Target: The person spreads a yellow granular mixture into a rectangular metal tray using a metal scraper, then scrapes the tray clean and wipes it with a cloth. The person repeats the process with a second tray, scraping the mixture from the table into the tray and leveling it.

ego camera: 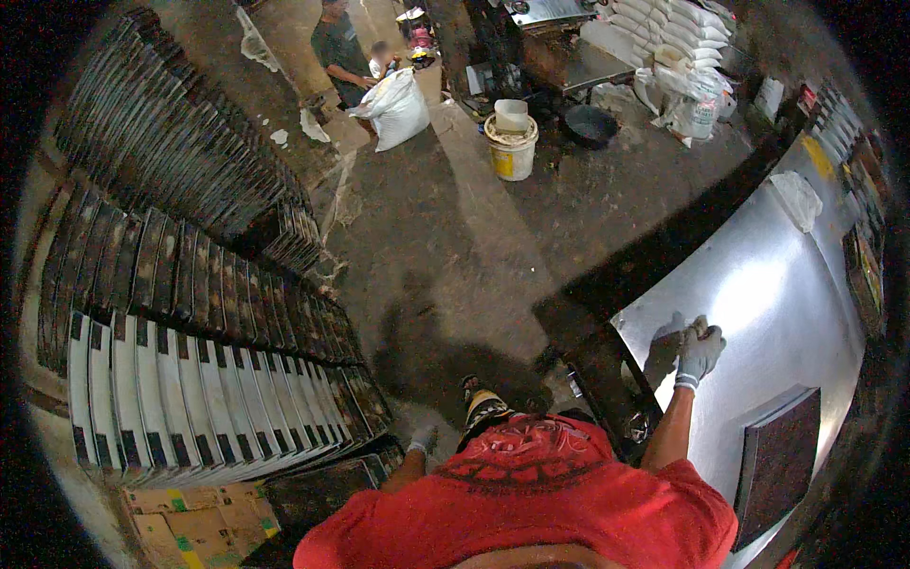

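Note:
My right hand (700,350), in a pale knit work glove with soiled fingertips, is over the shiny sheet-metal table top (768,348) near its left edge. Its fingers are curled in and nothing shows in them. The hand's shadow falls on the metal beside it; whether it touches the surface is unclear. A dark rectangular tray or slab (778,459) lies on the table closer to my body. My left hand (424,438), also gloved, hangs low beside my body near the stacked trays. It is dim and small, and its fingers are hard to make out.
Dark trays (206,277) and light-faced trays (206,391) stand stacked at left, above cardboard (206,526). Across the concrete floor (441,235) are a bucket (513,153), a black basin (590,126), piled sacks (668,32), and two people by a white sack (398,114). Plastic (798,199) lies on the table.

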A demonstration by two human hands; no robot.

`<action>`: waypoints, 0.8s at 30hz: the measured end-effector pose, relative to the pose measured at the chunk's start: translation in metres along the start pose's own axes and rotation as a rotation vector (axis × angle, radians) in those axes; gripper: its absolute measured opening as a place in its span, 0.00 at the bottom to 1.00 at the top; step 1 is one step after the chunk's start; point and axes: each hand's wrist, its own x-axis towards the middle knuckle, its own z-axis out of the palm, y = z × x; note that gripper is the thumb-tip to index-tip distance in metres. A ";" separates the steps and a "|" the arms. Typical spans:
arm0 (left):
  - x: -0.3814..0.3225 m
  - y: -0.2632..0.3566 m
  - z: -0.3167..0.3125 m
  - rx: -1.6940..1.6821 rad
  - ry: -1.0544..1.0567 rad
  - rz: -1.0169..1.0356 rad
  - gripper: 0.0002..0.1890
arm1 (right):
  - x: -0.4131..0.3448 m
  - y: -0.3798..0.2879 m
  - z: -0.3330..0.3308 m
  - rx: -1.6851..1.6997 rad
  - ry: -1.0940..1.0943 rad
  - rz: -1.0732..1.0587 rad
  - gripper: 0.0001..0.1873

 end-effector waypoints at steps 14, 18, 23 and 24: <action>0.059 -0.121 -0.105 -0.397 0.252 -0.050 0.14 | -0.058 -0.150 0.106 0.153 0.046 -0.229 0.18; 0.136 -0.142 -0.216 -0.464 0.472 0.004 0.15 | -0.082 -0.184 0.235 0.231 -0.212 -0.273 0.16; 0.236 -0.122 -0.339 -1.071 0.648 0.004 0.17 | -0.064 -0.202 0.441 0.187 -0.757 -0.324 0.15; 0.251 -0.128 -0.348 -1.381 0.538 -0.053 0.17 | -0.066 -0.220 0.467 0.106 -0.859 -0.321 0.15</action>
